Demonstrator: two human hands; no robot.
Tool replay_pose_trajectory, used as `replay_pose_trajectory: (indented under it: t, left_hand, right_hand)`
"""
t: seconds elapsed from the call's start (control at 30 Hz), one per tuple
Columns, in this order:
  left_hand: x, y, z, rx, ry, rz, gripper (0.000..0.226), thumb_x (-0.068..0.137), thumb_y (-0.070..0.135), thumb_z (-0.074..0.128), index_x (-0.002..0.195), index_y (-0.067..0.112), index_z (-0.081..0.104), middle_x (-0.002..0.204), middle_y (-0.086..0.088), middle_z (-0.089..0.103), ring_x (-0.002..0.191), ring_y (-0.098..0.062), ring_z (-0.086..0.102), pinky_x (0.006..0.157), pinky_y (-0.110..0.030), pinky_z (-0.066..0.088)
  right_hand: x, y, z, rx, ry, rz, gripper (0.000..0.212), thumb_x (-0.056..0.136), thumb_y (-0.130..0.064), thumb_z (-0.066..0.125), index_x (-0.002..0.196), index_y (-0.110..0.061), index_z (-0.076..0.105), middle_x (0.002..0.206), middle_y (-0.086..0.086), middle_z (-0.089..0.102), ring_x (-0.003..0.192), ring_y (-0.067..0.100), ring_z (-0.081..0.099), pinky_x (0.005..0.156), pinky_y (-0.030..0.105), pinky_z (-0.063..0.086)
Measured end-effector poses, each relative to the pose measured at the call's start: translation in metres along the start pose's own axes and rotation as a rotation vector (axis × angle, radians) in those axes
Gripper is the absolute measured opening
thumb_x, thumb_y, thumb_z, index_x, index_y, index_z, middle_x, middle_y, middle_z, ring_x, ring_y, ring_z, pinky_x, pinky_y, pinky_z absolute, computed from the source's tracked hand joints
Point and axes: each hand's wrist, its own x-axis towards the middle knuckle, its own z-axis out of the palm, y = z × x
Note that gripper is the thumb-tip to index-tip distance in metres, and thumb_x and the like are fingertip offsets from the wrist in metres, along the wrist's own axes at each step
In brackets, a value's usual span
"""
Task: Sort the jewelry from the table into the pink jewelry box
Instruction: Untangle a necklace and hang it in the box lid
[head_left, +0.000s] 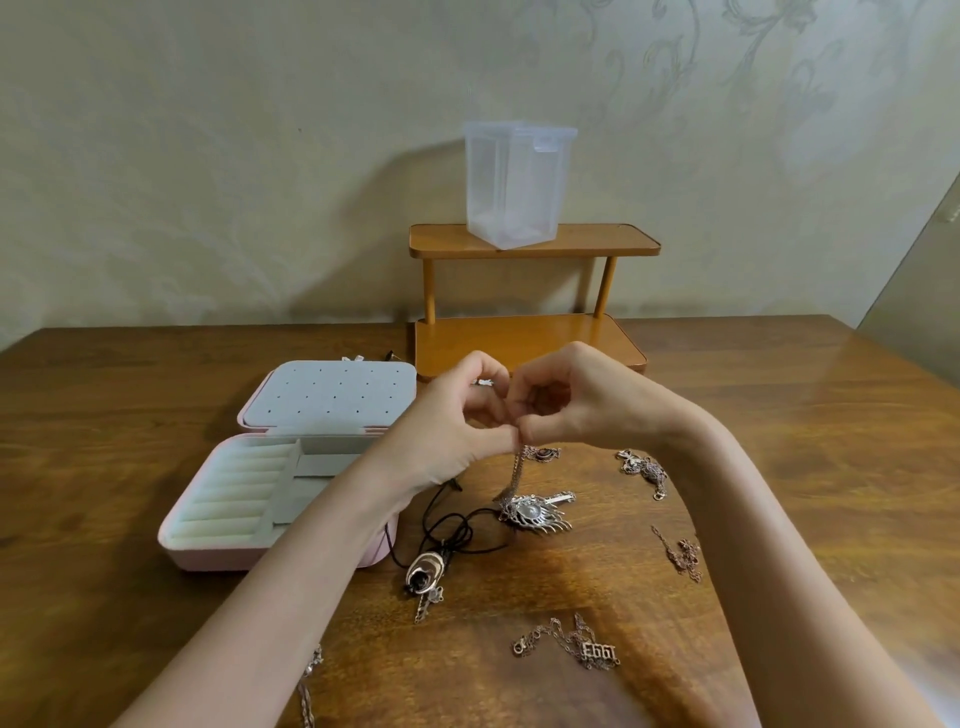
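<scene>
Both hands raised over the middle of the table (779, 395), fingertips meeting. Left hand (457, 415) and right hand (566, 405) curled tight, each pinching the top of a silver chain (516, 470). Chain dropping straight toward six o'clock from the pinch, long axis near vertical. At its lower end a fan-shaped pendant (535, 514), seemingly touching the wood, so not yet lifted clear.

Pink jewelry box (270, 499) open at about eight o'clock from the pinch, lid back, padded rolls and grey compartments bare. Left hand the nearer one, its forearm crossing the box's right edge.

Probably a leftward carry ahead, with the pendant raised first to clear the black cord necklace (441, 535) lying between.
</scene>
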Motion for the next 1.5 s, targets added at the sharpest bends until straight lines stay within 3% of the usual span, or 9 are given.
replay_pose_trajectory:
  t: [0.13,0.37,0.5,0.7,0.9,1.07,1.17,1.37,1.5]
  left_hand:
    - [0.0017,0.0001,-0.0002,0.019,0.09,0.061,0.036,0.074,0.005,0.072,0.087,0.022,0.043,0.063,0.007,0.062,0.06,-0.003,0.049,0.062,-0.012,0.043]
    - [0.0022,-0.0028,0.0037,-0.091,0.249,-0.025,0.03,0.073,0.005,0.064,0.083,0.022,0.042,0.059,0.008,0.05,0.047,0.002,0.037,0.047,-0.008,0.034]
    - [0.0025,-0.0061,0.0065,-0.148,0.184,-0.126,0.024,0.078,0.004,0.06,0.087,0.02,0.044,0.063,0.007,0.051,0.06,-0.006,0.042,0.057,-0.017,0.037]
    - [0.002,-0.0062,0.0032,-0.5,0.077,-0.267,0.031,0.083,-0.008,0.055,0.105,0.014,0.05,0.081,-0.003,0.06,0.067,-0.008,0.057,0.052,-0.017,0.047]
    - [0.0017,-0.0043,-0.0008,-0.412,0.099,-0.245,0.03,0.081,-0.006,0.058,0.099,0.017,0.05,0.08,-0.003,0.063,0.074,-0.015,0.055,0.06,-0.021,0.045]
    - [0.0014,-0.0033,0.0001,-0.214,0.151,-0.224,0.029,0.078,0.003,0.062,0.096,0.022,0.048,0.075,0.003,0.063,0.067,-0.012,0.053,0.06,-0.022,0.041]
    - [0.0015,-0.0033,0.0002,-0.162,0.145,-0.198,0.03,0.077,0.005,0.064,0.095,0.022,0.047,0.072,0.005,0.063,0.067,-0.012,0.052,0.064,-0.025,0.04]
    - [0.0003,-0.0004,0.0032,0.169,0.295,0.066,0.038,0.073,0.004,0.069,0.083,0.024,0.039,0.066,0.005,0.06,0.055,-0.003,0.046,0.057,-0.017,0.042]
    - [0.0003,-0.0045,0.0043,0.17,0.133,-0.032,0.037,0.076,0.013,0.072,0.084,0.025,0.037,0.074,0.005,0.06,0.059,-0.002,0.048,0.063,-0.019,0.043]
  right_hand:
    - [-0.0004,0.0027,0.0009,0.141,0.044,0.005,0.015,0.069,-0.003,0.067,0.063,-0.014,0.058,0.055,-0.007,0.046,0.049,0.001,0.036,0.047,0.012,0.029]
    - [0.0029,0.0005,0.0079,-0.008,0.013,0.061,0.009,0.073,-0.001,0.067,0.068,-0.005,0.06,0.056,-0.008,0.047,0.048,0.001,0.039,0.048,0.013,0.033]
    - [0.0033,-0.0017,0.0071,-0.099,0.051,0.034,0.006,0.072,-0.003,0.069,0.069,-0.005,0.064,0.055,-0.009,0.05,0.047,0.0,0.043,0.048,0.012,0.035]
    - [-0.001,0.0001,0.0016,0.006,0.106,0.016,0.004,0.075,-0.007,0.069,0.073,-0.01,0.066,0.063,-0.003,0.057,0.053,0.001,0.045,0.052,0.015,0.037]
    - [-0.0022,-0.0005,0.0017,0.06,0.083,0.034,0.006,0.078,-0.002,0.067,0.076,-0.007,0.066,0.061,-0.005,0.056,0.051,0.0,0.046,0.051,0.013,0.039]
    - [-0.0041,-0.0006,-0.0005,0.065,0.028,0.059,0.008,0.08,-0.009,0.07,0.084,-0.002,0.069,0.074,0.005,0.066,0.06,0.004,0.056,0.059,0.016,0.048]
    - [-0.0041,-0.0015,0.0,0.06,0.02,0.07,0.002,0.08,-0.007,0.07,0.081,-0.006,0.068,0.068,-0.003,0.063,0.056,-0.002,0.054,0.055,0.012,0.045]
    - [0.0001,-0.0031,0.004,-0.037,0.059,0.071,0.014,0.079,-0.006,0.07,0.07,-0.014,0.062,0.058,-0.013,0.054,0.048,-0.004,0.049,0.049,0.009,0.037]
    - [0.0,-0.0044,0.0041,-0.171,0.03,0.057,0.016,0.075,-0.009,0.072,0.068,-0.019,0.062,0.059,-0.012,0.056,0.05,-0.006,0.051,0.05,0.011,0.039]
